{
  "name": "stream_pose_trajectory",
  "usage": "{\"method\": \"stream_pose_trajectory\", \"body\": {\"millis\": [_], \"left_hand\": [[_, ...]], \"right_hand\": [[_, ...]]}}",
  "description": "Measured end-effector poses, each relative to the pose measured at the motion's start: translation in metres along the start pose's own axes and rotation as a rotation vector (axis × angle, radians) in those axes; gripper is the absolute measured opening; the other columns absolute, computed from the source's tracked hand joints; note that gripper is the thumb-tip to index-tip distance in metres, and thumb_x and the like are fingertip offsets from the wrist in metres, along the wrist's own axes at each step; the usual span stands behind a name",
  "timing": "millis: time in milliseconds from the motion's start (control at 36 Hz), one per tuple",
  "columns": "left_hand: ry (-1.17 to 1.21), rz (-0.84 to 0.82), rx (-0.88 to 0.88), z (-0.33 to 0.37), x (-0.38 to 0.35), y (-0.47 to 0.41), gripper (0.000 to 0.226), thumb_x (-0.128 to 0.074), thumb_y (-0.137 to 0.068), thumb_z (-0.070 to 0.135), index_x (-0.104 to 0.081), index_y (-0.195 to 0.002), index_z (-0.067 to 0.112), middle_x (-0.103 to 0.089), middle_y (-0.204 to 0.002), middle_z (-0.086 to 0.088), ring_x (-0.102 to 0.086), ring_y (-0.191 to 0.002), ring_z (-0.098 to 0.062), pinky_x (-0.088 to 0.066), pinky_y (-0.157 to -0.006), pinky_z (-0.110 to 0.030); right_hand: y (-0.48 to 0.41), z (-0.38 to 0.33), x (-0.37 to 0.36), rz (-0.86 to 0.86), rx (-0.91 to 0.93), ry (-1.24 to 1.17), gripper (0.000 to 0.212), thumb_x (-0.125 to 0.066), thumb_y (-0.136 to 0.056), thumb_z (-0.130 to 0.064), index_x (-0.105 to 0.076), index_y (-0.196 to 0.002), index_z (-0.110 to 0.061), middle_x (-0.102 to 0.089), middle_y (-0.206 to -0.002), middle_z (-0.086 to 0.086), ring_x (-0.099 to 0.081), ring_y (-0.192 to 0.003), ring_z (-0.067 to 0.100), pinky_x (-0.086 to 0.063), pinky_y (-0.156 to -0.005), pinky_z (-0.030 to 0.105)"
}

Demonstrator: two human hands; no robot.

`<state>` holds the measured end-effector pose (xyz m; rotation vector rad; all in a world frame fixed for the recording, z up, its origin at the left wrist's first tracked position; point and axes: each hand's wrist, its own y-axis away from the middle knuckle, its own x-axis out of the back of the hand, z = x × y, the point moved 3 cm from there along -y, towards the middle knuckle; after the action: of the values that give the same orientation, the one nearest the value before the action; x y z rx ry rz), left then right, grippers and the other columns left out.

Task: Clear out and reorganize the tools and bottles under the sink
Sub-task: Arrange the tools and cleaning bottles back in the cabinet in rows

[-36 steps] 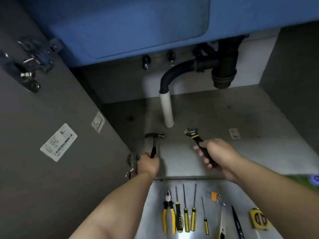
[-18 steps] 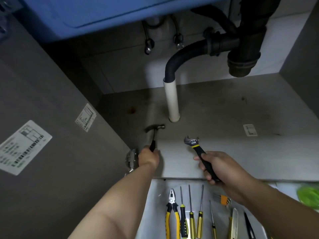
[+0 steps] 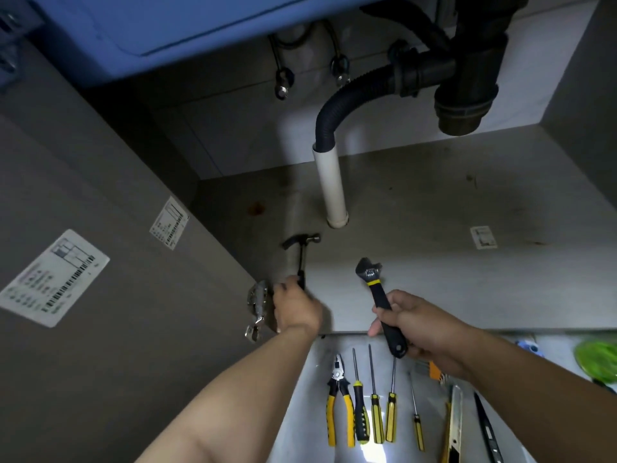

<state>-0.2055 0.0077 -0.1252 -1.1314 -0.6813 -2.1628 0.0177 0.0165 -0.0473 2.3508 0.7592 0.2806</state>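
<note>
My left hand (image 3: 295,309) grips the black handle of a small claw hammer (image 3: 302,250) whose head points toward the white drain pipe, low over the grey cabinet floor (image 3: 434,279). My right hand (image 3: 424,329) is closed around the black handle of an adjustable wrench (image 3: 375,285) with a yellow band, jaws up and tilted left, over the cabinet's front edge. On the floor outside the cabinet lie yellow-handled pliers (image 3: 339,402) and several screwdrivers (image 3: 377,412) in a row.
A white pipe (image 3: 330,185) with a black corrugated hose (image 3: 340,105) stands mid-cabinet; the black trap (image 3: 465,98) hangs at upper right under the blue sink (image 3: 150,25). The open door (image 3: 83,295) with its hinge (image 3: 257,305) is left. A green object (image 3: 597,359) lies far right.
The view has moved closer and deeper under the sink. Both hands stay shut on their tools; the wrench has drawn back slightly toward the cabinet's front edge.
</note>
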Motion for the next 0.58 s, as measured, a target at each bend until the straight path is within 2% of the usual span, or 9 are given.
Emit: {"method": "stream_pose_trajectory", "body": {"millis": [56,111,167,222,306,389,444,500,583], "left_hand": [[0.26,-0.055,-0.019,0.012,0.001,0.021,0.021,-0.059,-0.096,0.02,-0.067,-0.111,0.008,-0.066,-0.104,-0.006,-0.064,-0.103,-0.031,-0.05,-0.086,-0.031],[0.603,-0.343,0.057,0.025,-0.001,0.049,0.036,-0.057,-0.101,0.035,-0.07,-0.103,0.002,-0.069,-0.081,0.001,-0.066,-0.09,-0.025,-0.052,-0.074,-0.027],[0.858,-0.738,0.102,0.038,-0.004,0.077,0.051,-0.051,-0.101,0.05,-0.072,-0.114,0.005,-0.075,-0.089,-0.011,-0.071,-0.084,-0.029,-0.059,-0.071,-0.031],[1.017,-0.953,0.171,0.045,-0.003,0.094,0.051,-0.049,-0.103,0.049,-0.069,-0.123,0.006,-0.074,-0.104,-0.02,-0.071,-0.081,-0.034,-0.06,-0.066,-0.035],[1.193,-0.882,0.26,0.047,-0.001,0.096,0.032,-0.048,-0.106,0.025,-0.061,-0.122,0.0,-0.074,-0.107,-0.02,-0.072,-0.083,-0.03,-0.06,-0.058,-0.038],[1.195,-0.803,0.314,0.044,-0.002,0.089,0.024,-0.041,-0.108,0.013,-0.056,-0.122,0.001,-0.075,-0.105,-0.02,-0.076,-0.091,-0.027,-0.062,-0.062,-0.039],[1.127,-0.733,0.345,0.043,-0.003,0.082,0.019,-0.038,-0.109,0.011,-0.054,-0.116,0.005,-0.076,-0.104,-0.018,-0.076,-0.088,-0.024,-0.061,-0.063,-0.035],[1.031,-0.627,0.357,0.044,-0.005,0.07,0.017,-0.034,-0.109,0.011,-0.051,-0.108,0.01,-0.073,-0.097,-0.015,-0.072,-0.075,-0.021,-0.057,-0.06,-0.032],[0.878,-0.503,0.364,0.04,-0.012,0.046,0.021,-0.03,-0.109,0.01,-0.046,-0.096,0.014,-0.061,-0.083,-0.013,-0.057,-0.06,-0.021,-0.045,-0.053,-0.031]], "right_hand": [[-0.002,-0.002,-0.003,0.013,0.017,0.001,0.013,-0.052,-0.103,-0.024,-0.056,-0.113,-0.018,-0.075,-0.091,0.007,-0.041,-0.053,0.011,-0.03,-0.044,0.021],[-0.004,-0.004,-0.008,0.03,0.04,-0.011,0.011,-0.055,-0.101,-0.024,-0.058,-0.112,-0.022,-0.07,-0.083,0.006,-0.045,-0.05,0.009,-0.033,-0.041,0.019],[-0.005,-0.005,-0.011,0.041,0.065,-0.004,0.009,-0.057,-0.1,-0.023,-0.059,-0.109,-0.025,-0.067,-0.077,0.004,-0.051,-0.049,0.008,-0.036,-0.04,0.019],[-0.005,-0.006,-0.015,0.026,0.078,0.022,0.011,-0.058,-0.099,-0.02,-0.059,-0.11,-0.023,-0.067,-0.081,0.004,-0.054,-0.049,0.007,-0.04,-0.041,0.02],[-0.004,-0.002,-0.019,-0.032,0.055,0.049,0.025,-0.061,-0.096,-0.01,-0.057,-0.119,-0.02,-0.067,-0.101,0.007,-0.066,-0.07,0.013,-0.055,-0.054,0.024],[-0.004,0.001,-0.02,-0.065,0.018,0.078,0.04,-0.059,-0.094,0.003,-0.05,-0.127,-0.019,-0.061,-0.12,0.012,-0.071,-0.093,0.026,-0.063,-0.071,0.034],[-0.003,0.002,-0.018,-0.053,0.019,0.129,0.038,-0.056,-0.095,0.001,-0.045,-0.125,-0.02,-0.059,-0.115,0.01,-0.07,-0.086,0.024,-0.063,-0.077,0.039],[-0.004,0.005,-0.012,-0.009,0.026,0.177,0.036,-0.055,-0.095,-0.004,-0.041,-0.124,-0.021,-0.057,-0.104,0.01,-0.066,-0.077,0.02,-0.063,-0.076,0.041],[-0.003,0.011,0.001,0.021,0.012,0.218,0.038,-0.055,-0.096,-0.008,-0.04,-0.128,-0.021,-0.06,-0.104,0.019,-0.064,-0.075,0.021,-0.062,-0.071,0.035]]}}
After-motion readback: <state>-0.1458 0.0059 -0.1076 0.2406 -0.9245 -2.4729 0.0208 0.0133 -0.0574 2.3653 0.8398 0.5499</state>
